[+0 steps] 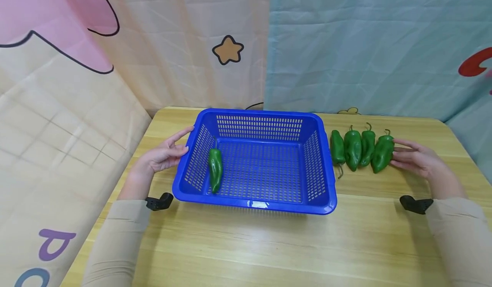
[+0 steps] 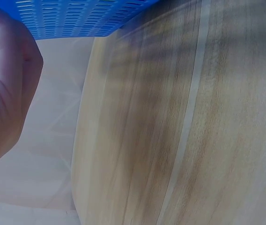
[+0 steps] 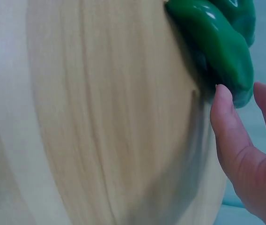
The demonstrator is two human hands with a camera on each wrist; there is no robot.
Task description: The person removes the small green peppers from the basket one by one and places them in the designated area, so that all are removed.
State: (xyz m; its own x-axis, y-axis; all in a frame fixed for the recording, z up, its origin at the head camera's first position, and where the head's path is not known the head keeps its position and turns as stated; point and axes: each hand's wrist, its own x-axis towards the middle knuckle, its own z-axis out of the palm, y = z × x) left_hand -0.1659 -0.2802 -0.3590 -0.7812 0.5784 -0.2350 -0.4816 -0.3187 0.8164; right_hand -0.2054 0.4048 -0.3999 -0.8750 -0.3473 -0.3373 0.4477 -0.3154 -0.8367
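My left hand (image 1: 163, 155) is at the left side of the blue plastic basket (image 1: 253, 204), index finger and thumb extended to its outer rim. The left wrist view shows that hand (image 2: 11, 79) against the basket's perforated wall (image 2: 72, 21). One green pepper (image 1: 215, 171) lies inside the basket near its left wall. My right hand (image 1: 419, 161) is beside the rightmost pepper (image 1: 383, 153) of a row, fingertips at its right side. In the right wrist view, thumb and finger are spread on either side of the end of that pepper (image 3: 222, 47).
Several green peppers stand in a row right of the basket, including one pepper (image 1: 337, 147) close to its right wall and another pepper (image 1: 352, 150) beside it. The wooden table (image 1: 246, 248) ends at patterned curtains (image 1: 173, 43) behind and at left.
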